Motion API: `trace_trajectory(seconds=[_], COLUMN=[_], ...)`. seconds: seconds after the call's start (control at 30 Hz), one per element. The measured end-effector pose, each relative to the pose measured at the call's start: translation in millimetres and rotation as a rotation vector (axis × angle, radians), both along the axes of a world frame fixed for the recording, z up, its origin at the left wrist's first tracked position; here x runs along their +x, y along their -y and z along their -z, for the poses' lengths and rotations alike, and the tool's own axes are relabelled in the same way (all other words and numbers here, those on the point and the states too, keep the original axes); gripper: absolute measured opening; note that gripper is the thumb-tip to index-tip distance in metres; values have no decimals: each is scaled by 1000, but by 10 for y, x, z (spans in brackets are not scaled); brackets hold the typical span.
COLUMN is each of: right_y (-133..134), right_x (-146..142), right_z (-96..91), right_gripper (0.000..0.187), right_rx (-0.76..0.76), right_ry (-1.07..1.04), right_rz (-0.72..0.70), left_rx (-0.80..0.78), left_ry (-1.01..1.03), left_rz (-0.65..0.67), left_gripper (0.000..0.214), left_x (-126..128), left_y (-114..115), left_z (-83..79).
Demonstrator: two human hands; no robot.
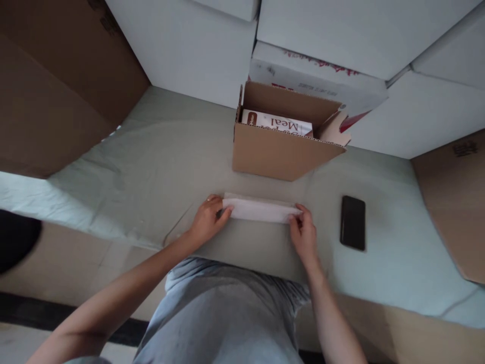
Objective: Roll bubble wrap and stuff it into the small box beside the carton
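Observation:
A long, flat white piece of folded paper or thin card [260,210] lies level above the front of the covered table; its exact kind I cannot make out. My left hand [209,217] pinches its left end between thumb and fingers. At the opposite end, my right hand [304,230] grips it the same way, thumb toward me. Just beyond the piece stands an open brown cardboard box [280,151]. Inside that box is a white carton [280,121] with the printed word "Meal", its lower part hidden by the box wall.
A black phone [352,223] lies on the pale green cloth [166,167] to the right. White boxes [322,30] are stacked along the back. Large brown cartons stand at the left [64,96] and right [454,197]. The table's front edge runs close to my body.

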State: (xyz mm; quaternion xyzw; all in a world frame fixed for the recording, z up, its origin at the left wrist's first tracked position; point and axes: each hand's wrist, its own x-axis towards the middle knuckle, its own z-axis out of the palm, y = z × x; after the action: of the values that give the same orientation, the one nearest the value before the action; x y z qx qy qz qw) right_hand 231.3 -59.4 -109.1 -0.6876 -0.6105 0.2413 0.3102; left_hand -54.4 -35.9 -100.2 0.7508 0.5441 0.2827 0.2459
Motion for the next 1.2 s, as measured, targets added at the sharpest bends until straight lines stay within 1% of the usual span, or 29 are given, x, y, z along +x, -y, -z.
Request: trace_trajectory(seconds=[0.13, 0.23, 0.3, 0.4, 0.5, 0.53, 0.6, 0.63, 0.73, 0.8, 0.83, 0.9, 0.93, 1.0, 1.07, 1.13, 1.2], right_y=[-51, -74, -81, -81, -78, -77, -79, -82, -107, -143, -166, -219, -244, -280, -292, -282, -265], right_x=[-36, -47, -49, -45, -40, -38, -35, -33, -31, -38, -45, -60, -66, -74, -69, -51, -27], right_z=[-7, -20, -32, -40, -38, -41, -64, -84, -177, -244, -274, -321, -339, -369, -390, -398, -392], right_gripper=[49, 49, 48, 44, 40, 40, 39, 39, 36, 38, 41, 44, 42, 31, 22, 23, 26], right_rx=[6, 10, 15, 43, 65, 64, 49, 41, 68, 123, 142, 147, 139, 119, 87, 10, -86], right_ry=[100, 185, 244, 329, 392, 402, 411, 415, 445, 462, 465, 458, 450, 416, 341, 260, 220], right_rz=[-20, -50, -80, -168, -220, -219, -209, -206, -188, -201, -231, -343, -401, -480, -517, -549, -575], left_rx=[37, 82, 113, 125, 137, 154, 190, 201, 190, 180, 187, 224, 250, 294, 309, 273, 204], left_ry=[-141, -245, -273, -286, -297, -294, -282, -280, -296, -304, -303, -292, -286, -284, -295, -326, -364], left_rz=[-43, -77, -103, -135, -167, -165, -111, -62, 79, 134, 150, 161, 156, 141, 125, 115, 118], left_gripper=[34, 33, 33, 32, 21, 26, 40, 43, 41, 39, 38, 36, 36, 35, 32, 29, 28], left_x=[25, 38, 40, 36, 47, 61, 107, 137, 232, 279, 294, 305, 303, 291, 278, 270, 266], left_y=[-32, -61, -77, -84, -71, -65, -55, -53, -51, -42, -32, -4, 11, 36, 45, 38, 21], left_z=[21, 43, 63, 82, 60, 43, 6, -9, -9, 24, 45, 81, 90, 90, 69, 43, 21])
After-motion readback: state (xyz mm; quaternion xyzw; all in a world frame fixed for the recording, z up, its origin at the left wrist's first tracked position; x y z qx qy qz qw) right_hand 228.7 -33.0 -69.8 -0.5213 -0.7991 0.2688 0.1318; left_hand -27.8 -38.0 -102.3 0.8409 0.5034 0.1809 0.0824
